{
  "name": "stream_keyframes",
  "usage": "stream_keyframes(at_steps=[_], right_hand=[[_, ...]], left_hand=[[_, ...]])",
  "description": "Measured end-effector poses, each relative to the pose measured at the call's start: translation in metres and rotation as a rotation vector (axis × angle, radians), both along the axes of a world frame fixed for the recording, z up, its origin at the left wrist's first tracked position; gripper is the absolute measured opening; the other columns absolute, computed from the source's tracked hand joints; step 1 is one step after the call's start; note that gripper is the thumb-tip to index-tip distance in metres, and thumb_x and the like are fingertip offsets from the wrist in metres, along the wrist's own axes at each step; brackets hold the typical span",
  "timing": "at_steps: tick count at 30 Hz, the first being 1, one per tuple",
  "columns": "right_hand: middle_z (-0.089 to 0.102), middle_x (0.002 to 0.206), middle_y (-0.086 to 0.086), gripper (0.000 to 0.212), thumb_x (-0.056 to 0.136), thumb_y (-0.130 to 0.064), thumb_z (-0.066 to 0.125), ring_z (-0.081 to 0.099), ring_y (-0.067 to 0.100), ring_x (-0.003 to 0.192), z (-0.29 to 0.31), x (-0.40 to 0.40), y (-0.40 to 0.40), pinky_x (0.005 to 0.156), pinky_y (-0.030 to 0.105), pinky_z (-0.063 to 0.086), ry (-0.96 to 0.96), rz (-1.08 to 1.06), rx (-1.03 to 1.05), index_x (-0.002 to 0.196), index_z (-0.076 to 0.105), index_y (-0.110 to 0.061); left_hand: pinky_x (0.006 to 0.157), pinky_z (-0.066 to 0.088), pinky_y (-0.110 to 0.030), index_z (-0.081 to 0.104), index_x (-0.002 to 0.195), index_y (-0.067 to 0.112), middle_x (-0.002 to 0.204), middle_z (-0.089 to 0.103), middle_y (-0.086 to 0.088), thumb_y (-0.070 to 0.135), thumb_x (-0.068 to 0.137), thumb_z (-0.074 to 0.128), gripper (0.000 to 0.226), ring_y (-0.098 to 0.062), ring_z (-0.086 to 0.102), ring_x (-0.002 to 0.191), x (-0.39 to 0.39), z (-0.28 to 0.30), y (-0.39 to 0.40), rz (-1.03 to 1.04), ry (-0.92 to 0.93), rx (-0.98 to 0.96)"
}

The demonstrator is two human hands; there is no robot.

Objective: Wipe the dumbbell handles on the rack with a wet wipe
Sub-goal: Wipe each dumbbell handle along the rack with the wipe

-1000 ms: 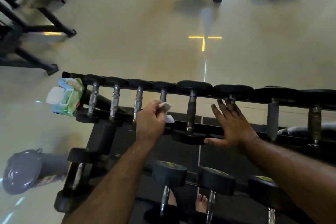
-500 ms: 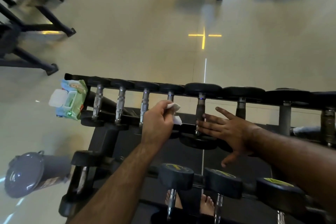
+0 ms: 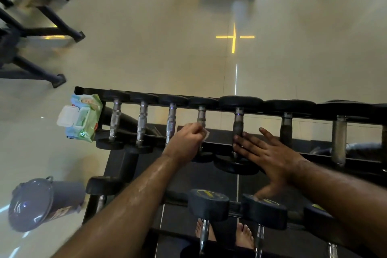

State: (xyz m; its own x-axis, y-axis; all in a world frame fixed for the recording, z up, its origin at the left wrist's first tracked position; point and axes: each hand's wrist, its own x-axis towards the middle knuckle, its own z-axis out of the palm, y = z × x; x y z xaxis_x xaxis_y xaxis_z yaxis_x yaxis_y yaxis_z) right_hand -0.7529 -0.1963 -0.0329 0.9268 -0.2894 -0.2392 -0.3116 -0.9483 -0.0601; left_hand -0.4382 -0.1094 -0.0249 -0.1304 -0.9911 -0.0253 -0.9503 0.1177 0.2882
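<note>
Head view: the dumbbell rack (image 3: 209, 144) is seen from above, with a top row of dumbbells whose metal handles run away from the person. The left hand (image 3: 185, 143) is closed in a fist around the fourth handle (image 3: 201, 115) from the left end, and the wet wipe (image 3: 205, 134) is gripped inside that fist, with only a white corner showing at the thumb side. The right hand (image 3: 266, 153) is held open, its straight fingers laid against the fifth handle (image 3: 238, 123); nothing is gripped by it. A wipe packet (image 3: 83, 120) with its lid raised is perched on the left end of the rack, and a lidded bin (image 3: 39, 203) stands on the floor below it. Several risks are judged from this position. The wipe may bunch inside the fist, so that part of the handle's circumference is left untouched. The dumbbell may be rolled in its cradle if the stroke is pulled sideways, and the open fingers beside it could be pinched between the heads. Bare feet (image 3: 244, 234) are visible under the lower tier, so any dislodged dumbbell is a hazard. The packet could be knocked off the rack end by a passing forearm.
</note>
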Motion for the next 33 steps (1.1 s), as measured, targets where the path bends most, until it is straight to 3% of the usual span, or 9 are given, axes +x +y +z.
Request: stream_keyframes(at_steps=[3, 7, 10, 13, 18, 24, 28, 31, 33], right_hand=[[0.021, 0.177, 0.009, 0.133, 0.070, -0.110, 0.034, 0.029, 0.038, 0.158, 0.000, -0.001, -0.001, 0.123, 0.071, 0.011, 0.004, -0.022, 0.004, 0.169, 0.031, -0.021], [0.020, 0.178, 0.008, 0.129, 0.073, -0.108, 0.035, 0.028, 0.037, 0.159, 0.001, 0.000, 0.001, 0.124, 0.069, 0.008, 0.011, -0.025, -0.023, 0.169, 0.029, -0.023], [0.017, 0.179, 0.007, 0.128, 0.074, -0.108, 0.034, 0.024, 0.037, 0.160, 0.004, -0.001, 0.000, 0.124, 0.069, 0.008, 0.012, -0.038, -0.032, 0.170, 0.028, -0.024], [0.016, 0.179, 0.007, 0.124, 0.078, -0.105, 0.036, 0.024, 0.038, 0.160, 0.003, -0.001, 0.001, 0.122, 0.070, 0.010, 0.024, -0.040, -0.037, 0.171, 0.025, -0.024], [0.022, 0.177, 0.006, 0.101, 0.094, -0.091, 0.032, 0.030, 0.039, 0.158, -0.002, 0.000, -0.007, 0.120, 0.065, 0.014, -0.017, -0.015, -0.028, 0.171, 0.025, -0.025], [0.019, 0.178, 0.006, 0.084, 0.105, -0.077, 0.026, 0.026, 0.036, 0.160, -0.007, -0.002, -0.007, 0.121, 0.063, 0.014, -0.005, -0.025, -0.046, 0.171, 0.023, -0.024], [0.016, 0.179, 0.004, 0.086, 0.104, -0.077, 0.026, 0.024, 0.034, 0.161, -0.006, -0.003, -0.007, 0.123, 0.061, 0.012, 0.020, -0.047, -0.043, 0.172, 0.019, -0.026], [0.018, 0.178, 0.004, 0.086, 0.104, -0.077, 0.026, 0.024, 0.034, 0.161, -0.006, -0.003, -0.009, 0.122, 0.061, 0.013, 0.039, -0.042, -0.041, 0.172, 0.019, -0.025], [0.017, 0.179, 0.004, 0.086, 0.104, -0.078, 0.026, 0.022, 0.035, 0.161, -0.006, -0.002, -0.010, 0.123, 0.061, 0.012, 0.044, -0.041, -0.042, 0.172, 0.019, -0.026]], left_hand=[[0.096, 0.057, -0.038, 0.074, 0.127, 0.017, 0.122, 0.070, -0.004, 0.019, 0.097, 0.067, 0.031, -0.023, 0.065, 0.110, 0.009, 0.006, 0.015, -0.058, 0.024, 0.063], [0.083, 0.059, -0.042, 0.076, 0.120, 0.012, 0.114, 0.073, -0.008, 0.014, 0.096, 0.068, 0.025, -0.028, 0.068, 0.101, 0.007, 0.022, -0.011, 0.110, 0.092, -0.132], [0.085, 0.060, -0.042, 0.078, 0.114, 0.011, 0.116, 0.074, -0.008, 0.011, 0.093, 0.075, 0.021, -0.029, 0.066, 0.105, -0.003, 0.022, -0.029, 0.175, 0.112, -0.161], [0.082, 0.061, -0.045, 0.078, 0.111, 0.014, 0.116, 0.071, -0.004, 0.012, 0.092, 0.077, 0.019, -0.027, 0.063, 0.106, -0.008, 0.012, -0.022, 0.087, 0.090, -0.119], [0.094, 0.058, -0.041, 0.079, 0.112, 0.019, 0.114, 0.072, -0.001, 0.021, 0.098, 0.068, 0.018, -0.019, 0.066, 0.102, -0.003, 0.023, -0.005, 0.064, 0.138, -0.002], [0.079, 0.051, -0.030, 0.080, 0.107, 0.013, 0.106, 0.072, -0.004, 0.012, 0.096, 0.069, 0.015, -0.022, 0.066, 0.095, -0.008, 0.032, -0.034, 0.222, 0.179, -0.102], [0.088, 0.059, -0.044, 0.078, 0.111, 0.011, 0.114, 0.071, -0.008, 0.009, 0.093, 0.071, 0.019, -0.028, 0.065, 0.104, -0.005, 0.017, -0.014, 0.104, 0.092, -0.028], [0.096, 0.056, -0.038, 0.078, 0.117, 0.017, 0.117, 0.070, -0.002, 0.015, 0.097, 0.066, 0.023, -0.021, 0.066, 0.107, -0.001, 0.021, -0.004, 0.007, 0.052, 0.160], [0.097, 0.057, -0.037, 0.078, 0.119, 0.018, 0.118, 0.071, -0.002, 0.017, 0.098, 0.068, 0.023, -0.019, 0.067, 0.106, 0.000, 0.029, -0.014, -0.008, 0.039, 0.125]])
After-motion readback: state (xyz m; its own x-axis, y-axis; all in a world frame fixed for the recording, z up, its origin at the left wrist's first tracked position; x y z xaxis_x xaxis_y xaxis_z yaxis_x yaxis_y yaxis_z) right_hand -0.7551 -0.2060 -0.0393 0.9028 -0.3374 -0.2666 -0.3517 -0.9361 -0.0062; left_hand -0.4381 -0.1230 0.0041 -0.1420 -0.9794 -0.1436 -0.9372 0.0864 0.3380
